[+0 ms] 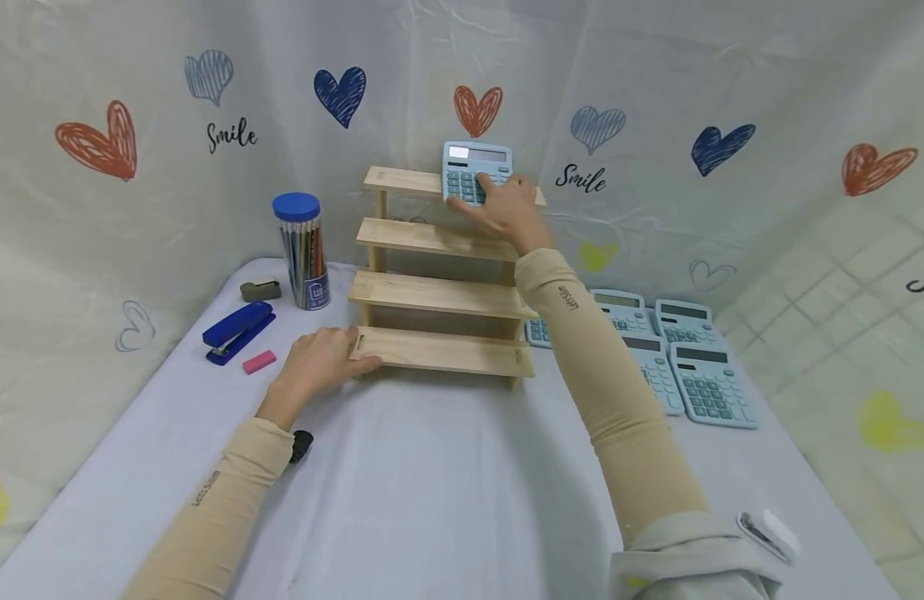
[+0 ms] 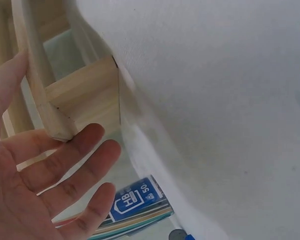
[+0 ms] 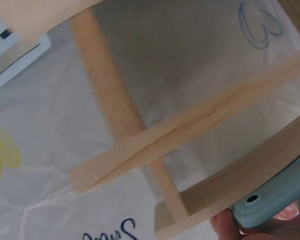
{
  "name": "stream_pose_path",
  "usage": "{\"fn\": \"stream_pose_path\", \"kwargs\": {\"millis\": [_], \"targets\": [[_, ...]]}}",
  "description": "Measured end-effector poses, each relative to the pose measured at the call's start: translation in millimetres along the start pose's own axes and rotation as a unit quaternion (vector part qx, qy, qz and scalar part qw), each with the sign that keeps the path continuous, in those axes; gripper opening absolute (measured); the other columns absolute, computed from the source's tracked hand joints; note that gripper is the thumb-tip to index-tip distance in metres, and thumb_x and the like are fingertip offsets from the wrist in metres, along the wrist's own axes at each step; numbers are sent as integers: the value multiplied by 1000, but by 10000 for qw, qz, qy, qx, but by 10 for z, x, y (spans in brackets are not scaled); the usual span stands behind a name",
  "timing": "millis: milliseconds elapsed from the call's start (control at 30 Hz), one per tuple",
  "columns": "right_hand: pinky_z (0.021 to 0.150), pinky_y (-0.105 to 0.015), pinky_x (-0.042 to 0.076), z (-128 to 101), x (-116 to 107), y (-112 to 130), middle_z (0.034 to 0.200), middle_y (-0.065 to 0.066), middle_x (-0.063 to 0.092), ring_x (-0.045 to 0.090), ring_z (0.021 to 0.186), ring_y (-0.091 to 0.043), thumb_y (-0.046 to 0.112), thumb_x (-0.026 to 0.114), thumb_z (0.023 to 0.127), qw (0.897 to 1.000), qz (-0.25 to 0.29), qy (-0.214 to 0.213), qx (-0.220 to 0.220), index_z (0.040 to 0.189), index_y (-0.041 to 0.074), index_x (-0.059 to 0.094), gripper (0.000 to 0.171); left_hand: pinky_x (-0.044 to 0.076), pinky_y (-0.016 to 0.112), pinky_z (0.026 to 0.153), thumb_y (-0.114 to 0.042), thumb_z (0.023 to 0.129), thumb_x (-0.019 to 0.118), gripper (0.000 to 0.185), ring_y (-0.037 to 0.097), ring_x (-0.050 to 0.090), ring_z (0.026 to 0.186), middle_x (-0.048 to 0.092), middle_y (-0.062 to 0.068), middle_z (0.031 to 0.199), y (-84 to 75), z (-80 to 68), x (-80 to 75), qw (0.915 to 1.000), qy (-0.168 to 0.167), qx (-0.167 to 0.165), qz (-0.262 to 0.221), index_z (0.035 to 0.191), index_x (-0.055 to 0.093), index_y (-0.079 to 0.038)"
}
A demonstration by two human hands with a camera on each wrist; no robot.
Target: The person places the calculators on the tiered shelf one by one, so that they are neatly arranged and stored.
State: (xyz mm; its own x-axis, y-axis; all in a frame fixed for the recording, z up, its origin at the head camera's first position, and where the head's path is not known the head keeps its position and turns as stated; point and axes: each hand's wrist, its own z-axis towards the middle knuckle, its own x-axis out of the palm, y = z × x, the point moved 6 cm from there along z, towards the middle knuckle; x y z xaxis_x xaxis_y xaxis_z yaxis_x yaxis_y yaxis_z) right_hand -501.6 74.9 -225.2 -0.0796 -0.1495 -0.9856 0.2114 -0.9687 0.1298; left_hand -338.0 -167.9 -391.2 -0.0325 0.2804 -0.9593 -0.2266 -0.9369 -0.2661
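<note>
Reaching up with my right hand (image 1: pixel 509 210), arm stretched forward, I grip a light-blue calculator (image 1: pixel 472 171) standing on the top step of the wooden tiered shelf (image 1: pixel 441 296). My left hand (image 1: pixel 317 363) rests fingers spread against the bottom step's left end, steadying it.

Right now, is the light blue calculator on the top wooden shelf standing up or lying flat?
Standing up, tilted back: the light blue calculator shows its keys and display to the head camera, with the right hand holding its lower edge on the top shelf.
</note>
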Motion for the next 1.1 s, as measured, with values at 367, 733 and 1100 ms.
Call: {"fn": "stream_pose_path", "kwargs": {"millis": [367,733,1100], "targets": [[112,-47,25,132,104,568,148,-33,40,36,126,-37,87,28,88,9982,-284,-341,-399,162,25,18,97,40,35,55,-56,90,67,64,20,51,66,52,6,74,-2,-24,4,9999,102,-16,61,116,63,2],[124,-46,20,96,80,531,162,-29,19,24,148,-40,82,33,90,9968,391,-542,-427,163,21,9,98,43,37,56,-59,90,66,67,22,54,67,58,8,77,-64,14,13,9999,54,57,82,119,63,1],[120,-62,20,-567,130,-659,166,-23,10,14,152,-46,65,39,98,9879,960,-1157,-377,162,17,13,85,40,35,55,-60,91,64,77,22,53,68,54,9,78,-23,-9,17,9996,265,-55,68,133,57,4]]}}
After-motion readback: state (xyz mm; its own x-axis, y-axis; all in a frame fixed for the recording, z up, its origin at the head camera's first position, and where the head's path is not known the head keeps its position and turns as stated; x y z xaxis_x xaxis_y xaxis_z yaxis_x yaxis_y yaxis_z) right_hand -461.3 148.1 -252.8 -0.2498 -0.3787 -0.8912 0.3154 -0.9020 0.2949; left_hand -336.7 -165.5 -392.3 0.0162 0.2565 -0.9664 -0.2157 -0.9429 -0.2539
